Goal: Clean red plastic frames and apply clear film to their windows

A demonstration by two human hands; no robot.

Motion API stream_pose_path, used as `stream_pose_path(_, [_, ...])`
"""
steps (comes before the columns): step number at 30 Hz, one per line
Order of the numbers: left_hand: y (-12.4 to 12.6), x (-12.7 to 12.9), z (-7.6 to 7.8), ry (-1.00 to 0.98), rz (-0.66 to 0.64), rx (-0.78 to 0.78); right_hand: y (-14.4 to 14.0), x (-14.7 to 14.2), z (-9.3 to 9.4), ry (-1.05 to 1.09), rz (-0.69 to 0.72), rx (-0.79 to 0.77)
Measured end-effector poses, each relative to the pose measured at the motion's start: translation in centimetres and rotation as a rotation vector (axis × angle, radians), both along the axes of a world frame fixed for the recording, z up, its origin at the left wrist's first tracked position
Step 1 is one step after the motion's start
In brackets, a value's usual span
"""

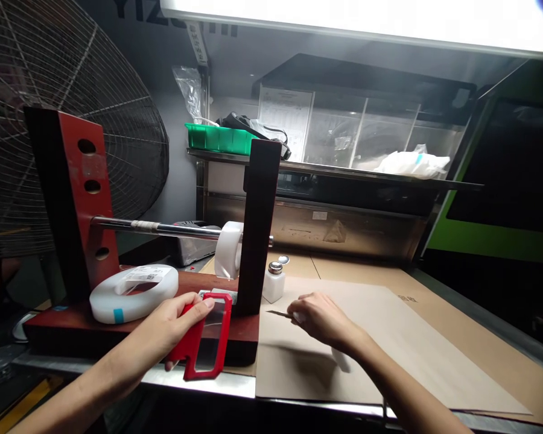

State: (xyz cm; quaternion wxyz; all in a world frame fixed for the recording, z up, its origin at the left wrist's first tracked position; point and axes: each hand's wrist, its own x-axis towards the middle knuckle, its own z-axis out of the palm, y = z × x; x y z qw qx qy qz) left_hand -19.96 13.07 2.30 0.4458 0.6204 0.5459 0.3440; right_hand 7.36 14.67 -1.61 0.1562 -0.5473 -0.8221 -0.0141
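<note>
1. The left hand (172,328) has its fingers clamped on a red frame (206,337) with a clear pane, at the front edge of the dark red stand (117,328).
2. The right hand (326,322) rests on the brown paper sheet (389,349) on the worktop, fingers together pinching a thin dark tool (278,313).
3. A white tape roll (133,292) lies on the stand; a small white bottle (274,283) stands just beside the black upright (259,223).

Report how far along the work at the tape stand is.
Done: a roll sits on the stand's rod; a spare roll lies on the base. In hand: left hand grips a red frame; right hand holds a thin tool over the cardboard. Left: nothing is visibly applied to the cardboard.
</note>
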Motion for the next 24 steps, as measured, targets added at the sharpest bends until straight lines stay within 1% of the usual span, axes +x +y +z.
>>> stream_pose_path(2, [-0.6, 0.4, 0.3, -0.019, 0.0, 0.027, 0.6, 1.4, -1.3, 0.052, 0.001, -0.069])
stream_pose_path(4, [-1.2, 0.9, 0.6, -0.056, 0.068, 0.123, 1.0, 2.1, -2.0, 0.124, -0.016, -0.093])
stream_pose_path(6, [-1.8, 1.4, 0.6, -0.07, 0.149, 0.278, 0.8, 2.0, -1.7, 0.217, -0.029, -0.076])
stream_pose_path(7, [-2.0, 1.6, 0.5, -0.054, 0.153, 0.357, 0.6, 1.7, -1.3, 0.268, -0.025, -0.065])
stream_pose_path(8, [-2.2, 1.9, 0.4, -0.02, 0.125, 0.428, 0.2, 1.2, -0.7, 0.31, -0.012, -0.059])
stream_pose_path(10, [-2.3, 2.1, 0.2, 0.09, 0.005, 0.567, -0.8, -0.2, 0.9, 0.44, 0.054, -0.098])
stream_pose_path(11, [-2.3, 2.2, 0.0, 0.159, -0.054, 0.639, -1.4, -1.0, 1.7, 0.532, 0.109, -0.14])
stream_pose_path(12, [-2.2, 2.2, -0.1, 0.232, -0.091, 0.715, -1.9, -1.8, 2.4, 0.671, 0.185, -0.202])
stream_pose_path(14, [-1.8, 2.0, -0.3, 0.37, -0.143, 0.896, -2.9, -3.2, 3.6, 0.896, 0.339, -0.302])
stream_pose_path(15, [-1.6, 1.8, -0.4, 0.428, -0.178, 0.994, -3.2, -3.7, 4.0, 0.97, 0.404, -0.345])
stream_pose_path(17, [-1.2, 1.5, -0.6, 0.517, -0.258, 1.187, -3.7, -4.5, 4.5, 1.009, 0.469, -0.389])
stream_pose_path(19, [-1.0, 1.1, -0.7, 0.575, -0.316, 1.323, -4.0, -4.8, 4.6, 0.999, 0.48, -0.392])
stream_pose_path(22, [-1.1, 0.8, -0.7, 0.637, -0.309, 1.425, -4.0, -5.0, 4.5, 0.983, 0.485, -0.41])
stream_pose_path(24, [-1.2, 0.7, -0.7, 0.666, -0.323, 1.467, -4.0, -5.0, 4.4, 0.995, 0.502, -0.465])
